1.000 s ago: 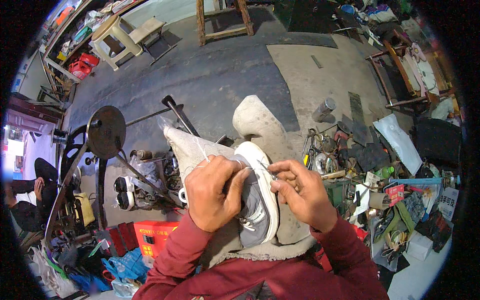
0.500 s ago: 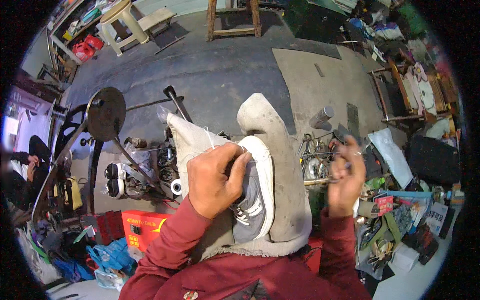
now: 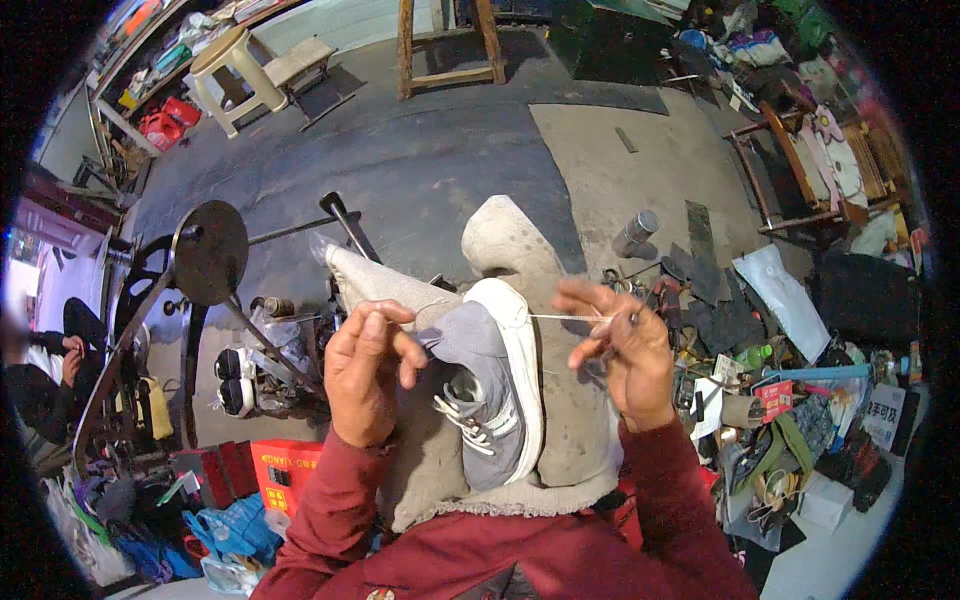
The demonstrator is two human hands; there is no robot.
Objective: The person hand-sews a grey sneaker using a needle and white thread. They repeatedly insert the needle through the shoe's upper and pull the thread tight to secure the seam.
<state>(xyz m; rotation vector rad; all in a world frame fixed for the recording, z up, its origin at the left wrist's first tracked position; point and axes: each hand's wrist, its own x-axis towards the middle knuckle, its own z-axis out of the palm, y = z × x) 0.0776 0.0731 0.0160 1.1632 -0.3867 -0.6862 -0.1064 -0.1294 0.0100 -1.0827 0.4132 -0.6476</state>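
A grey canvas shoe [image 3: 490,365] with a white rubber sole and white laces lies on its side across my lap, toe pointing away. Under it a worn beige apron cloth [image 3: 575,430] covers my legs. From the white toe, a white thread [image 3: 562,317] runs taut to my right hand [image 3: 635,360], whose fingers are closed on it; a small dark tip shows there, too small to name. My left hand [image 3: 365,375] is raised left of the toe, thumb and forefinger pinched at a fine strand of thread that arcs to the shoe.
A black iron stand with a round plate [image 3: 210,252] rises at left, near a pair of shoes [image 3: 235,380]. A metal can [image 3: 635,233], tools and scraps lie at right. A red box [image 3: 285,470] sits by my left arm. Another person [image 3: 65,365] sits far left.
My left hand has let go of the shoe's toe and moved left. My right hand has come in toward the shoe, and the thread between them now shows taut.
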